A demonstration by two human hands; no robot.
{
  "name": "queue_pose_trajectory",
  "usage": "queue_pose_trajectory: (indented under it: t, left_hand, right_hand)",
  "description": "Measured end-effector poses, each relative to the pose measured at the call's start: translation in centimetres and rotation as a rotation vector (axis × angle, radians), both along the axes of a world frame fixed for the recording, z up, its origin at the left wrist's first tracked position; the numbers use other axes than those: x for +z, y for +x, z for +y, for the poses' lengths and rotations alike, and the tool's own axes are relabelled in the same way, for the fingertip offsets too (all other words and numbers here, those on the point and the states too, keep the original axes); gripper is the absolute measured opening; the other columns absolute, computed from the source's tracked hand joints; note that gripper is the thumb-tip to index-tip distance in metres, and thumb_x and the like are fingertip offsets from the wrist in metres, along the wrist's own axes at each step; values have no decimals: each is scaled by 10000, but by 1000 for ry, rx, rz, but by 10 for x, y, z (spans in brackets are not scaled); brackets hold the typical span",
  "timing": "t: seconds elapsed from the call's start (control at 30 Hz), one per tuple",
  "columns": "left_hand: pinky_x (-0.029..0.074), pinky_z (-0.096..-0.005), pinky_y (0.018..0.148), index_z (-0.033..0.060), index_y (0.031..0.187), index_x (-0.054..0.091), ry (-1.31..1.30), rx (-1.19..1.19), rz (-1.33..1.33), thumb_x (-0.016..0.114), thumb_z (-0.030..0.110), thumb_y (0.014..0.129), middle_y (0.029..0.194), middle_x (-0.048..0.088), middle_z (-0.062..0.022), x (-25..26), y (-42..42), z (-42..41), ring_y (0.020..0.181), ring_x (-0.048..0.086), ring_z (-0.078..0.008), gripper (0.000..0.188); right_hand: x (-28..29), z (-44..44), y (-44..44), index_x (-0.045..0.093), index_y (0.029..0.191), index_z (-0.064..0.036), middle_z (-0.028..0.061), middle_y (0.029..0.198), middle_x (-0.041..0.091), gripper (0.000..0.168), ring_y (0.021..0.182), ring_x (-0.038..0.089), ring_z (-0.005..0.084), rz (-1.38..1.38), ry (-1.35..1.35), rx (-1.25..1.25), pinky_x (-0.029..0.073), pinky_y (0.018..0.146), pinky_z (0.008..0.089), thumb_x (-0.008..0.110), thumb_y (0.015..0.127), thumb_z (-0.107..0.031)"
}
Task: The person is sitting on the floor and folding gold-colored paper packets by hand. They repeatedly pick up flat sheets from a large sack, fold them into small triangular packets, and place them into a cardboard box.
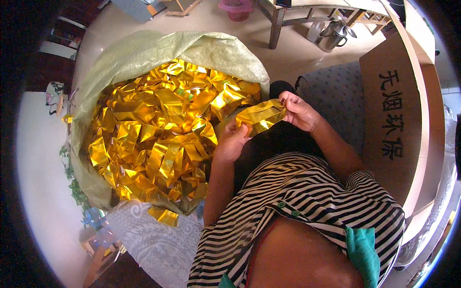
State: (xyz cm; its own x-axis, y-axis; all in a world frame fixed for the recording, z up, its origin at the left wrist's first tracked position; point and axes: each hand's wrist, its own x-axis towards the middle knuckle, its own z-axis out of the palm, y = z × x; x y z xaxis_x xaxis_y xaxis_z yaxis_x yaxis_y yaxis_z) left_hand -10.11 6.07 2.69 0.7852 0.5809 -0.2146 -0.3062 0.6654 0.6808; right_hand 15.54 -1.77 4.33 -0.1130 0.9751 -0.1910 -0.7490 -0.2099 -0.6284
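Observation:
A folded piece of gold foil paper (262, 114) is stretched between my two hands above my lap. Its left end is pinched by my left hand (233, 139), thumb on top. My right hand (299, 112) grips the far right end between thumb and fingers. A slit-like opening runs along the upper face of the piece. To the left of my hands, a large pale woven sack (230, 48) stands with its mouth wide, full of folded gold foil pieces (158, 133). One loose gold piece (164, 216) lies outside the sack on a patterned white cloth (158, 244).
A cardboard box (392, 108) with writing on its side stands at my right, beside a dark grey patterned mat or cushion (331, 97). Farther off are a wooden table leg (276, 28), a metal jug (332, 36) and a pink basket (237, 9). A green plant (74, 180) hangs at the left.

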Motion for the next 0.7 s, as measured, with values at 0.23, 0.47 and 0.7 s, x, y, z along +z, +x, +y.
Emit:
queue_pose_trajectory:
  t: [0.23, 0.47, 0.7]
  left_hand:
    - [375, -588, 1058, 83, 1352, 459, -7, 37, -55, 676, 362, 885, 1379, 515, -80, -2, 3, -2, 1283, 482, -314, 586]
    - [342, -569, 1094, 98, 1398, 407, -227, 176, -156, 648, 435, 886, 1445, 447, -115, -1, -8, -8, 1307, 452, -347, 659]
    - [504, -377, 911, 85, 1299, 473, -21, 457, 20, 612, 279, 958, 1272, 543, -47, 26, -20, 8, 1114, 567, -187, 416]
  right_hand:
    - [1, 13, -9, 606, 976, -152, -47, 930, 636, 141, 851, 617, 93, -114, 46, -12, 528, 751, 269, 688, 905, -242]
    - [7, 22, -26, 574, 1072, -139, -33, 935, 614, 183, 791, 588, 74, -184, 45, -21, 503, 673, 235, 638, 941, -249]
    - [43, 60, -48, 600, 1023, -95, -33, 868, 617, 151, 754, 578, 71, -573, 147, 38, 488, 637, 233, 656, 932, -201]
